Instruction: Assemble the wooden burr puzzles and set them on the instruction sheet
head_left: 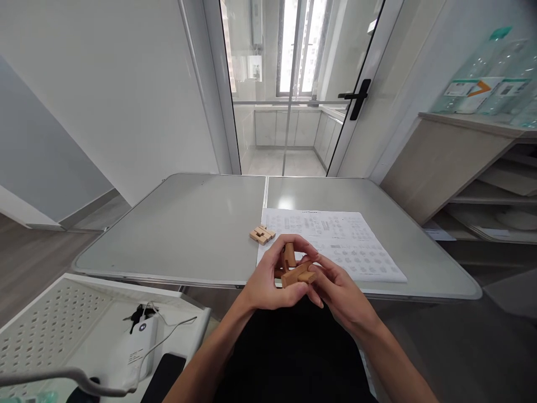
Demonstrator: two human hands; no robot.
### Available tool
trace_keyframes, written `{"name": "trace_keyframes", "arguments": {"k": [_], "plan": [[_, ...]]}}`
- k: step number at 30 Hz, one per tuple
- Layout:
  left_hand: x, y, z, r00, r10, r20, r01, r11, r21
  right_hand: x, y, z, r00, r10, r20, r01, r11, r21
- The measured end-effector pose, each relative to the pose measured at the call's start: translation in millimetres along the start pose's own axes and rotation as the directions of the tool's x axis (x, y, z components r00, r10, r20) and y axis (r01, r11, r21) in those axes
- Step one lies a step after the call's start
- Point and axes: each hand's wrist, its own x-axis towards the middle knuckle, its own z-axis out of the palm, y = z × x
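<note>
- The two hands are close together, and both are occupied with one group of brown wooden pieces (289, 279); this group is held up in front of the person, around the near edge of the grey table (201, 224).
- The left hand (266, 286) is closed around the group; its fingers curve over the far side, and its thumb lies along the near side.
- The right hand (344, 292) touches the right end of the group with its fingertips, near a short piece which points out; how firmly it grips, I cannot tell.
- Some pieces stand at an angle to others, with gaps between them; the fingers hide a part, so I cannot tell how all of them are joined.
- Beyond the left hand, a lighter wooden block set (262, 235) rests at the left edge of a printed sheet (369, 252); the sheet lies flat on the table, and its small drawings are too faint to read.
- At the lower left there is a white tray (100, 319); in it lie keys (136, 320), a white device (141, 344) with a cable and a black phone-like object (165, 376).
- At the right, clear plastic bottles (478, 75) stand on a wooden shelf unit (423, 162).
</note>
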Motion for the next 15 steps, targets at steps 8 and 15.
{"name": "trace_keyframes", "arguments": {"k": [8, 15], "plan": [[3.6, 14.9, 5.7, 0.997, -0.002, 0.077, 0.002, 1.000, -0.002, -3.6, -6.2, -0.6, 0.999, 0.054, 0.004, -0.054, 0.997, 0.046], [5.5, 15.9, 14.6, 0.986, -0.069, 0.149, 0.091, 0.985, -0.148, 0.3, 4.8, -4.0, 0.998, 0.059, -0.039, -0.054, 0.993, 0.109]]}}
